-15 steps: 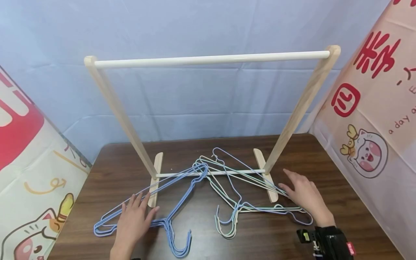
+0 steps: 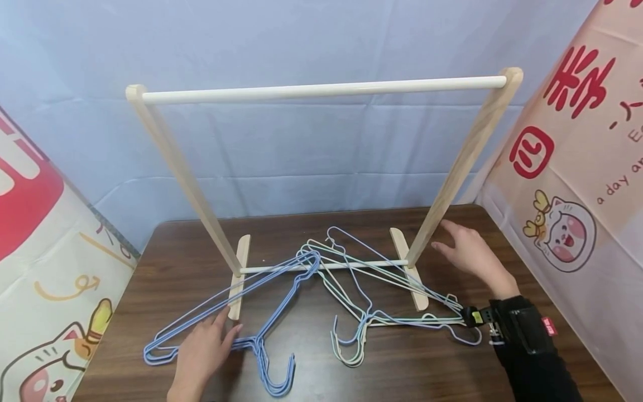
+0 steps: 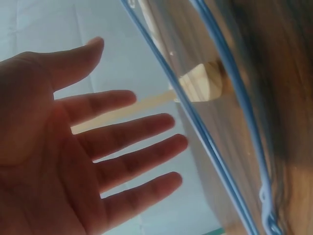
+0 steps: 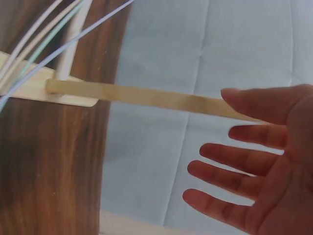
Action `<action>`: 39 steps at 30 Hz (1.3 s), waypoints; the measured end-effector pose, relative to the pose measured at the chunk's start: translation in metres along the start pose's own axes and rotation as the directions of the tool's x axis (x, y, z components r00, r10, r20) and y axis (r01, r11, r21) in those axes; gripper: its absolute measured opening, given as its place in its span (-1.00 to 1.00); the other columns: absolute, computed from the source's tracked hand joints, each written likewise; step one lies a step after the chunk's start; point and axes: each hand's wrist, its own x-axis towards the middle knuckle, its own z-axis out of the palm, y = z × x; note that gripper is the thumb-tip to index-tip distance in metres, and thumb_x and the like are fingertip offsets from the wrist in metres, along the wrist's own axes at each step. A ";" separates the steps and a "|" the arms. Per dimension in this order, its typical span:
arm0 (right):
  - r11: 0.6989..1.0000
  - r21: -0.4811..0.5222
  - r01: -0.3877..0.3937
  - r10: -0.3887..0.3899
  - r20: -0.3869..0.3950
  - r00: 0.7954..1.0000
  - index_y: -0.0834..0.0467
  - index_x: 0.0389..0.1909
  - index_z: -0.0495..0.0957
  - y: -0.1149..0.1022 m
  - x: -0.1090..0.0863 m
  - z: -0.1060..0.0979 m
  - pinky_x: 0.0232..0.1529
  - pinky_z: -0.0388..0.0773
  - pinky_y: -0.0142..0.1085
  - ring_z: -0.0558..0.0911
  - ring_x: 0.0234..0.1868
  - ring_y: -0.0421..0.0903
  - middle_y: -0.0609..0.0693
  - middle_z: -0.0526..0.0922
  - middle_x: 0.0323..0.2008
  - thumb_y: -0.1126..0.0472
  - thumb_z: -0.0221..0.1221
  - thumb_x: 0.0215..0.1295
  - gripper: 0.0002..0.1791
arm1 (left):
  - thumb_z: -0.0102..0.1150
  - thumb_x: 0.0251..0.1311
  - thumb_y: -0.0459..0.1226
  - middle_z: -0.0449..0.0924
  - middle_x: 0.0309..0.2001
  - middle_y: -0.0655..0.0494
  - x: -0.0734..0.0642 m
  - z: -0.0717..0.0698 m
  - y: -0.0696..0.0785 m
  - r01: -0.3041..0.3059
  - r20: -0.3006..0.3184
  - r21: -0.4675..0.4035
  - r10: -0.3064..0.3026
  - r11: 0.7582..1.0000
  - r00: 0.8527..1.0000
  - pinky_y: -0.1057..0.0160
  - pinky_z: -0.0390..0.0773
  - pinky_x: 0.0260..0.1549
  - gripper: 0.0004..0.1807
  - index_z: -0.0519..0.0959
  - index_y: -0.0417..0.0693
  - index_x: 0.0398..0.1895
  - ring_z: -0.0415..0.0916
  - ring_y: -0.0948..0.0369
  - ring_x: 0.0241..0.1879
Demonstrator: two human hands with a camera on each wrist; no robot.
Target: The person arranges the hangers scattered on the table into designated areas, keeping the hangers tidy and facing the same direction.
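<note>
My left hand (image 2: 203, 349) hovers over a bundle of blue wire hangers (image 2: 258, 340) on the left of the table, fingers spread and palm bare in the left wrist view. On the other side, my right hand (image 2: 469, 251) is beside the right upright (image 2: 454, 173) of a wooden clothes rack, its straight fingers apart and holding nothing. White, green and blue hangers (image 2: 369, 321) lie tangled at centre right, between the rack's feet and the right forearm. They cross over the rack's white lower bar (image 2: 372, 264).
The rack's white top bar (image 2: 321, 90) spans high above the dark wooden table (image 2: 311, 223). Behind hangs a light blue cloth (image 2: 301, 145). Printed cloths flank the table, one at left (image 2: 55, 268) and one at right (image 2: 567, 162).
My right hand has moved away from me, from the right hangers up beside the right upright. My left hand has shifted slightly toward me. The hangers lie as before.
</note>
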 end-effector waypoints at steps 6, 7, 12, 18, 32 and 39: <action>0.992 0.101 -0.071 0.078 -0.068 0.995 0.44 0.03 0.30 -0.009 0.013 -0.009 -0.30 0.39 0.06 0.51 -0.17 0.32 0.44 0.49 -0.13 0.30 0.13 0.22 -0.57 | 0.13 0.15 -0.02 0.57 -0.29 -0.25 0.000 -0.005 0.005 0.023 0.087 -0.010 -0.022 1.000 0.996 -0.11 0.45 -0.38 -0.44 0.46 -0.22 0.09 0.52 -0.19 -0.28; 0.990 0.120 -0.077 0.086 -0.073 0.994 0.43 0.01 0.32 -0.010 0.014 -0.010 -0.29 0.40 0.05 0.51 -0.16 0.32 0.43 0.50 -0.15 0.29 0.13 0.23 -0.59 | 0.13 0.15 -0.02 0.57 -0.30 -0.25 0.000 -0.005 0.005 0.024 0.096 -0.014 -0.023 1.000 0.995 -0.11 0.44 -0.37 -0.44 0.46 -0.23 0.09 0.52 -0.20 -0.29; 0.977 0.183 -0.112 0.131 -0.097 0.987 0.46 -0.07 0.33 -0.013 0.021 -0.008 -0.43 0.44 -0.13 0.56 -0.27 0.24 0.38 0.52 -0.26 0.31 0.11 0.23 -0.66 | 0.14 0.14 -0.03 0.58 -0.33 -0.26 -0.001 -0.007 0.006 0.020 0.120 -0.041 -0.015 0.999 0.993 -0.12 0.44 -0.41 -0.46 0.47 -0.21 0.09 0.52 -0.21 -0.33; 0.961 0.235 -0.144 0.174 -0.114 0.978 0.49 -0.04 0.29 -0.014 0.024 -0.004 -0.49 0.46 -0.22 0.57 -0.27 0.25 0.42 0.50 -0.27 0.36 0.08 0.24 -0.64 | 0.13 0.15 -0.01 0.58 -0.37 -0.26 -0.002 -0.006 0.004 -0.001 0.126 -0.043 0.006 0.999 0.992 -0.11 0.45 -0.44 -0.49 0.50 -0.21 0.03 0.53 -0.20 -0.38; 0.960 0.255 -0.117 0.153 -0.124 0.981 0.50 -0.06 0.28 -0.013 0.027 -0.002 -0.45 0.54 -0.18 0.58 -0.28 0.27 0.43 0.50 -0.29 0.39 0.08 0.24 -0.67 | 0.43 -0.27 -0.30 0.46 -0.48 0.09 0.006 0.019 0.005 -0.131 0.117 -0.053 0.137 0.990 0.984 0.06 0.43 -0.51 -0.77 0.52 -0.02 -0.55 0.45 0.08 -0.49; 0.962 0.245 -0.118 0.150 -0.117 0.982 0.50 -0.09 0.29 -0.013 0.026 -0.002 -0.49 0.51 -0.24 0.58 -0.31 0.24 0.41 0.51 -0.33 0.39 0.08 0.24 -0.69 | 0.42 -0.30 -0.36 0.42 -0.51 0.10 0.008 0.032 0.010 -0.127 0.128 -0.058 0.133 0.990 0.983 0.08 0.43 -0.50 -0.74 0.47 -0.03 -0.59 0.43 0.09 -0.48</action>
